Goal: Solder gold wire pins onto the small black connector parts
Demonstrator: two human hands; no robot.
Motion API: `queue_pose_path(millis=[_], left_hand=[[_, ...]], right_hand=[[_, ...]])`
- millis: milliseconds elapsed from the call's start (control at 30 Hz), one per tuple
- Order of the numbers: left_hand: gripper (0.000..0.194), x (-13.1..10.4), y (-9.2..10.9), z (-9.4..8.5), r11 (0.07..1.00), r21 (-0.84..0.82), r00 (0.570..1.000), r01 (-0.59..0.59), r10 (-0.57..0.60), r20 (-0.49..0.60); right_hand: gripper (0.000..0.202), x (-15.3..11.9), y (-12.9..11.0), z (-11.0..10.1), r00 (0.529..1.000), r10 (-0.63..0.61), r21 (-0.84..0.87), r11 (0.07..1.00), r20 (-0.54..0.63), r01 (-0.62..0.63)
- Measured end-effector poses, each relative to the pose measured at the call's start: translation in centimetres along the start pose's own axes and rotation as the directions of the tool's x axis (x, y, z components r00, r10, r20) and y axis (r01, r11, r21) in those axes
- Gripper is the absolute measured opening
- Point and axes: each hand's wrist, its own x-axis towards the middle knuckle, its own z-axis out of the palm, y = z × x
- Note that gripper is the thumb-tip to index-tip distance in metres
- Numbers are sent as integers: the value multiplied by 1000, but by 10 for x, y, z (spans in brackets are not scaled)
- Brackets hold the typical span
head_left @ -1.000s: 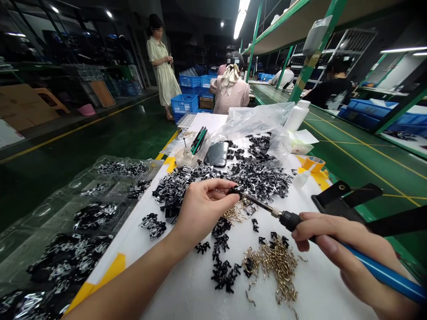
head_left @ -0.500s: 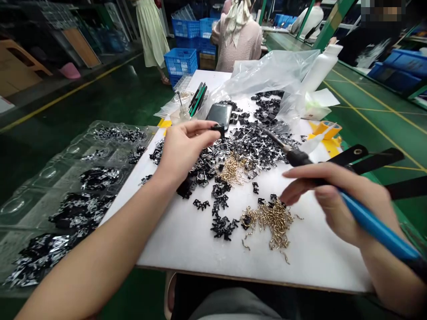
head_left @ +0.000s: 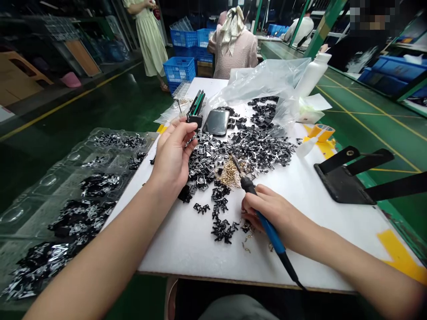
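My left hand [head_left: 175, 153] pinches a small black plastic part [head_left: 194, 120] between thumb and fingers, above the table's left side. My right hand [head_left: 270, 211] is wrapped round the blue handle of a soldering iron [head_left: 274, 235], whose metal tip points up and away over a small heap of brass-coloured bent pins [head_left: 230, 171]. Beyond and around that heap spreads a pile of black parts with silvery metal [head_left: 263, 146]. Loose black clips [head_left: 223, 229] lie to the left of my right hand, which hides most of a second group of brass pins.
A phone [head_left: 216, 122] lies behind the pile, beside green-handled tools [head_left: 196, 104]. Clear plastic bag [head_left: 267, 75], white bottle [head_left: 313, 73] and yellow tape roll [head_left: 322, 132] stand farther back. A black bracket [head_left: 343, 182] sits right. Clear trays [head_left: 76, 164] of parts lie left; people are beyond.
My right hand has swung left with the soldering iron, bringing its tip over the middle heap of pins. My left hand has moved left and turned, still pinching the black part.
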Motion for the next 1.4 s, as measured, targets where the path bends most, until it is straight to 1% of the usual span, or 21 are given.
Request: queue_pose_path(millis=[100,167,233,300,400,433,500,567,600,667,733,800,867,900,967,1167,1300,1400], left_hand=[[36,-3,2,1,1000,-2,1000,14,-14,27],[39,-5,3,2,999,-4,999,32,-32,27],[41,-6,4,3,998,-2,997,61,-61,40],[43,-8,4,4,996,7,993,91,-91,76],[43,-13,3,8,987,65,971,146,-156,184],[40,-15,3,10,980,103,954,170,-190,233],[33,-22,2,14,957,193,906,218,-272,326],[27,-30,0,18,917,295,841,267,-371,393],[27,-34,-1,21,893,349,806,286,-421,417],[29,-43,-3,25,839,462,726,287,-505,467],[33,-50,-4,28,782,570,651,250,-572,499],[36,-56,-3,31,749,624,599,222,-610,518],[38,-59,-2,34,757,614,574,225,-612,544],[39,-61,-1,34,769,597,567,230,-605,560],[38,-63,0,35,787,571,567,231,-586,578],[35,-65,-1,34,808,547,601,218,-553,577],[31,-64,-2,34,809,559,630,184,-533,564],[29,-64,-2,34,805,567,613,173,-539,578]], right_hand=[[29,-1,-2,-1,1000,1,-12,1000,16,-1],[29,0,-3,-1,1000,3,4,1000,2,-3],[28,0,-4,-3,1000,3,93,996,-14,-1],[28,0,-4,-5,998,36,218,976,-50,-24],[25,-3,-3,-14,978,136,409,911,-160,-60],[23,-4,-2,-18,962,166,464,884,-217,-48],[22,-6,0,-27,921,203,566,824,-331,22],[23,-7,0,-35,885,233,647,756,-402,95],[24,-7,0,-38,875,240,678,724,-420,127],[25,-7,-1,-41,875,241,713,685,-419,152],[25,-7,-2,-41,885,230,719,678,-405,153],[23,-6,-3,-39,890,230,718,681,-394,142],[22,-6,-4,-37,889,243,722,680,-389,130],[22,-5,-4,-36,890,250,728,674,-382,124],[22,-5,-5,-35,897,254,744,658,-362,114],[23,-4,-5,-34,914,245,769,630,-324,104],[24,-5,-6,-35,912,249,741,666,-327,83],[25,-6,-7,-37,914,237,714,696,-331,78]])
